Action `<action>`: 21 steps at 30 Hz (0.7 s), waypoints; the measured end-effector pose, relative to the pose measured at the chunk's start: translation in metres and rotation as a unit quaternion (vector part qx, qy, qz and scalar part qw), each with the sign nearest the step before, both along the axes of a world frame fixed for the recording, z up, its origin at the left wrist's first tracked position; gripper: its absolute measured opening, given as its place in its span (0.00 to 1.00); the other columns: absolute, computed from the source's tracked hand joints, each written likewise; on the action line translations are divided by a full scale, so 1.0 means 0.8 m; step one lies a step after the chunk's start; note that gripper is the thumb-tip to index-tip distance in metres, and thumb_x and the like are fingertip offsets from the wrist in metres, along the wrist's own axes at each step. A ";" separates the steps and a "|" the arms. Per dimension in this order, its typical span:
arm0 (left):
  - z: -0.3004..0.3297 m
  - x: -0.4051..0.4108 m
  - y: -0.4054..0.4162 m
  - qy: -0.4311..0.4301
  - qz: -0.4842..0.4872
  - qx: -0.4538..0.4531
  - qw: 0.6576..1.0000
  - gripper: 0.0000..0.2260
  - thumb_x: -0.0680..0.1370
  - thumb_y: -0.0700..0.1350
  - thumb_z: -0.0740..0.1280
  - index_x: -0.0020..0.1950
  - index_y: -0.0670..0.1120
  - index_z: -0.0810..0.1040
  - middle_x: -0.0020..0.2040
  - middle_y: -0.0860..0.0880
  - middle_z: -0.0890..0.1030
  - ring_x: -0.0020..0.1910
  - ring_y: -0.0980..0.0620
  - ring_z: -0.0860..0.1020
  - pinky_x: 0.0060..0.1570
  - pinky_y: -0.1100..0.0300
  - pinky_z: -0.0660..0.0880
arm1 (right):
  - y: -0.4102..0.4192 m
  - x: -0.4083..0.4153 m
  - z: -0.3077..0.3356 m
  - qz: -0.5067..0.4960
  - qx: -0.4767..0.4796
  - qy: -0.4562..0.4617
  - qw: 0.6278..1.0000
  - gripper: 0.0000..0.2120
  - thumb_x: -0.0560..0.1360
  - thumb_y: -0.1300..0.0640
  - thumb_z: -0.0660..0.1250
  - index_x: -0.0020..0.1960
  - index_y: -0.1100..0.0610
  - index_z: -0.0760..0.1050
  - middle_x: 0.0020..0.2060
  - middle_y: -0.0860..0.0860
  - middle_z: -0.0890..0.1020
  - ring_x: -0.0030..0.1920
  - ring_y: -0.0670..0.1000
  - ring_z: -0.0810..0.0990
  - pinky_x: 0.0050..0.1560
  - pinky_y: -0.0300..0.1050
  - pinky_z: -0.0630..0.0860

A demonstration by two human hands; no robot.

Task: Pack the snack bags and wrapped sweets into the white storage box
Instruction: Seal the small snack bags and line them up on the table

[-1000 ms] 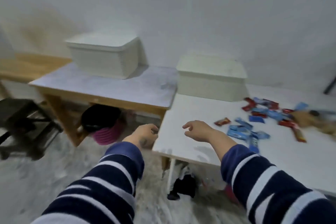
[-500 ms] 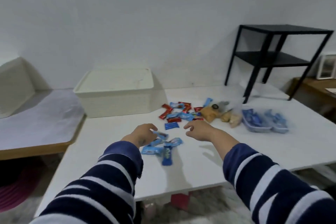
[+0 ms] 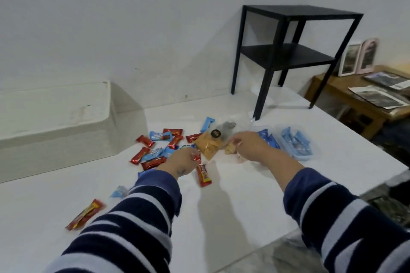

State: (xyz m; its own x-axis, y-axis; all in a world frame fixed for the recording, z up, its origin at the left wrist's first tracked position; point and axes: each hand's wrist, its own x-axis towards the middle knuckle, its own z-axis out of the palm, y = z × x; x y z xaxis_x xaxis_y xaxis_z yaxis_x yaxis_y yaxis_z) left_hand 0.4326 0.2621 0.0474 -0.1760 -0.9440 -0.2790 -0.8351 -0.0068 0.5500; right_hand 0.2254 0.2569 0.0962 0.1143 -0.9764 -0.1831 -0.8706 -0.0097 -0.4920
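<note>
Print on the sweet wrappers [image 3: 203, 175] is too blurred to read.

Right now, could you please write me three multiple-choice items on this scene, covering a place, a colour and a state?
1. Where is the white box? A left of the sweets B right of them C on the black shelf unit
2. What colour are the sleeves? A plain red B navy with pale stripes C green
3. The box is: A lidded B open C tipped over

Answers: 1 A, it stands at the table's left edge; 2 B, both arms show stripes; 3 A, a flat lid covers its top.
</note>
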 end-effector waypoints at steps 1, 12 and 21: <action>-0.006 -0.011 -0.017 0.013 -0.001 0.002 1.000 0.16 0.79 0.45 0.62 0.66 0.46 0.72 0.64 0.45 0.76 0.62 0.45 0.74 0.62 0.56 0.70 | -0.014 -0.009 0.000 -0.020 -0.016 -0.007 1.000 0.21 0.76 0.69 0.55 0.62 0.52 0.77 0.61 0.53 0.77 0.59 0.53 0.76 0.56 0.42 0.74; -0.063 -0.134 -0.103 0.165 -0.014 -0.013 0.986 0.13 0.76 0.49 0.68 0.59 0.49 0.75 0.54 0.51 0.79 0.50 0.52 0.77 0.51 0.58 0.74 | -0.123 -0.088 -0.037 -0.034 -0.069 0.069 0.995 0.23 0.73 0.72 0.59 0.60 0.51 0.77 0.58 0.57 0.70 0.59 0.56 0.71 0.59 0.42 0.71; -0.075 -0.170 -0.101 0.117 0.047 -0.080 0.989 0.08 0.76 0.47 0.68 0.52 0.46 0.77 0.50 0.46 0.80 0.48 0.46 0.78 0.51 0.52 0.77 | -0.138 -0.091 -0.061 -0.112 -0.025 -0.114 0.987 0.11 0.76 0.55 0.61 0.56 0.51 0.76 0.35 0.47 0.77 0.37 0.51 0.78 0.40 0.41 0.73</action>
State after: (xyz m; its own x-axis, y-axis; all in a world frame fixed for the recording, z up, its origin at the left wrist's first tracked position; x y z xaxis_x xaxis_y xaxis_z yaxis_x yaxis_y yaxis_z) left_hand 0.2964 0.1814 -0.0122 -0.1272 -0.9880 -0.0874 -0.6849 0.0237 0.7283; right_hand 0.1522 0.1469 0.0470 -0.0726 -0.9890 -0.1289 -0.7204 0.1413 -0.6790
